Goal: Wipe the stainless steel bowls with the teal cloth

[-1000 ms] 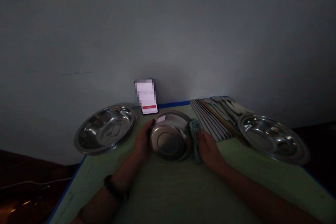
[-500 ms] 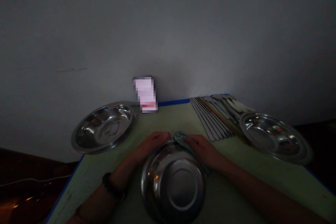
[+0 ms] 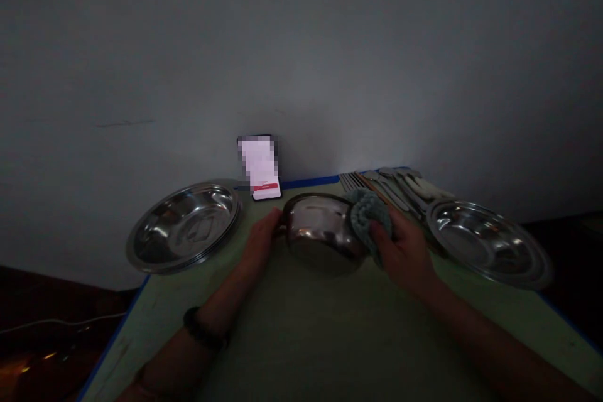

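A steel bowl point(image 3: 320, 226) is held over the middle of the green table point(image 3: 301, 339), its outer wall facing me. My left hand point(image 3: 261, 245) grips the bowl's left rim, fingers closed round it. My right hand point(image 3: 405, 251) presses a grey-green cloth point(image 3: 370, 213) against the bowl's right side, fingers wrapped round the cloth. A dark bracelet point(image 3: 205, 333) sits on my left wrist.
A stack of steel plates point(image 3: 186, 226) lies at the left, another steel plate point(image 3: 487, 242) at the right. Several pieces of cutlery point(image 3: 391, 185) lie at the back right. A lit phone point(image 3: 260, 166) leans on the grey wall. The table has a blue edge.
The bowl, tipped bottom-up towards me half a second ago, has swung back and away to the table's middle. My right hand with the cloth moved to the bowl's right side.
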{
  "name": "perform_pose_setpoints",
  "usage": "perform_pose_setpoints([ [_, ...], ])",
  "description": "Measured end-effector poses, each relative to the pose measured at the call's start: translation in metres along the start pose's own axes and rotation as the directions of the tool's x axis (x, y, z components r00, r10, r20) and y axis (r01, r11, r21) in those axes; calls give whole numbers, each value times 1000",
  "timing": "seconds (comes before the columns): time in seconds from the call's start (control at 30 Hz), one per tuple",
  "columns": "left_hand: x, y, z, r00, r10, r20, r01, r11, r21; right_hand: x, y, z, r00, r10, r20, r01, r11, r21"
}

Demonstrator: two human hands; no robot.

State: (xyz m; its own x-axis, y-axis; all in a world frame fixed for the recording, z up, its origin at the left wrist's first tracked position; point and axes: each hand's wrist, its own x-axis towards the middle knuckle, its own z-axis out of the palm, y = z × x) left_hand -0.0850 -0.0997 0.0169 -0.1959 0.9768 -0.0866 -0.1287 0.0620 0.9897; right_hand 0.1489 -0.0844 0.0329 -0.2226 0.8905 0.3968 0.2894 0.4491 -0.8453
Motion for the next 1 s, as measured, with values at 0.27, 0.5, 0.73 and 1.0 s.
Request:
perform_pose_setpoints([
  [0.27,-9,6,0,945,-235,228,286,930,-229,-19,-2,26,601,-721,345,799,554,-233],
  [0.5,-8,4,3,993,-117,20,118,967,-224,-12,5,15,654,-572,496,731,648,-216],
  [0.73,-4,-2,-1,969,123,-216,-141,988,-68,-15,13,26,965,-225,134,260,887,-382],
  [1.0,-18,-3,3,913,312,-263,-306,950,65,-16,18,43,968,207,141,-195,976,-97],
])
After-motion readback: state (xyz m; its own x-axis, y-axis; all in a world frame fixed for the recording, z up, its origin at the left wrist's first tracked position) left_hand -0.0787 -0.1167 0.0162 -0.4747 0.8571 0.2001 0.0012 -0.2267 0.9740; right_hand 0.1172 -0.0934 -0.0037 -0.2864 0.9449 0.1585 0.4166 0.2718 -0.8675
